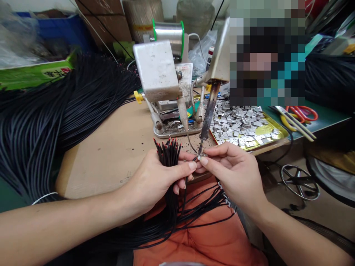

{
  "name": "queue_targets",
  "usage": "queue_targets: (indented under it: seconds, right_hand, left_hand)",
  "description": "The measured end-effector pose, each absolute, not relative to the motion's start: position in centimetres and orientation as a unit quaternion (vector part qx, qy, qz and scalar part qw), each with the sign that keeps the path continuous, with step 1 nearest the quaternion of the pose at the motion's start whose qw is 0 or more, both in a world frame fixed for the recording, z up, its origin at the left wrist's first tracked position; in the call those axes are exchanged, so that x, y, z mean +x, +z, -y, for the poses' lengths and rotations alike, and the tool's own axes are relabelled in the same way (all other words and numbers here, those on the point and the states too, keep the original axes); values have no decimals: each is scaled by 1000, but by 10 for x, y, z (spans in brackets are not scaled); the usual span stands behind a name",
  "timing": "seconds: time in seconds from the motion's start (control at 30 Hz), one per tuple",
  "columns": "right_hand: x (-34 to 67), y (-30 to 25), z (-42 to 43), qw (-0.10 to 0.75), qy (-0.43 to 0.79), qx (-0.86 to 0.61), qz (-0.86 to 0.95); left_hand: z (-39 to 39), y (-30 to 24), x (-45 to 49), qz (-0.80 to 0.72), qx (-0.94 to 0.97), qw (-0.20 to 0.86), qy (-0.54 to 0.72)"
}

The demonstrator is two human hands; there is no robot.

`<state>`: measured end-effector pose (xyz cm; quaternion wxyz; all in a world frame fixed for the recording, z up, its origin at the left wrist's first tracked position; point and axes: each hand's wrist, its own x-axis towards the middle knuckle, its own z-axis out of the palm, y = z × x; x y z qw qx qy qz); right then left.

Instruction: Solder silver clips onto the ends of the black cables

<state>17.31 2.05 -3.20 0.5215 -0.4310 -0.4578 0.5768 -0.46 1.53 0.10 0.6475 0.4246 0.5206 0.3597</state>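
My left hand [158,177] is closed round a bundle of thin black wires with red-tipped ends [168,151]; the bundle stands upright out of my fist and trails down over my orange-clad lap. My left thumb and fingertip also pinch one wire end. My right hand [233,170] pinches a small silver metal piece [200,156] right against that wire end. Both meet under the tip of a fixed soldering iron [208,114], which slants down from a metal stand. A thin solder wire [191,144] curves in toward the same spot.
A solder feeding machine [158,70] with a solder spool [169,35] stands behind the iron. A gold tray [274,135] holds many small silver pieces. A large heap of black cables [55,111] lies left. Red-handled scissors [303,112] and yellow pliers lie right. Another person sits beyond.
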Motion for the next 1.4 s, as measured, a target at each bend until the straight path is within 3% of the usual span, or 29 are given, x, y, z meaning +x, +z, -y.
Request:
queue_targets:
  seconds: [0.47, 0.53, 0.6, 0.67, 0.87, 1.03, 1.2, 1.4]
  right_hand:
    - [191, -13, -21, 461, 535, -455, 543]
    - [210, -4, -25, 393, 536, -438, 605]
    - [226, 5, -29, 272, 526, -405, 697]
    - [233, 11, -29, 226, 485, -394, 747]
    - [196, 1, -12, 364, 442, -424, 701]
    - [184, -7, -7, 402, 418, -389, 716]
    - [189, -4, -8, 408, 413, -397, 710]
    - [205, 2, -17, 322, 490, -469, 661]
  left_hand:
    - [-11, 5, -4, -519, 456, 648, 321]
    - [-9, 6, -4, -521, 455, 650, 313]
    - [-8, 6, -4, -512, 458, 659, 305]
    - [-8, 5, -5, -491, 471, 672, 291]
    - [-6, 7, -2, -435, 563, 661, 239]
    - [-5, 8, 1, -430, 575, 657, 230]
    - [-4, 7, -3, -436, 578, 648, 236]
    - [-3, 3, -5, -486, 523, 650, 262]
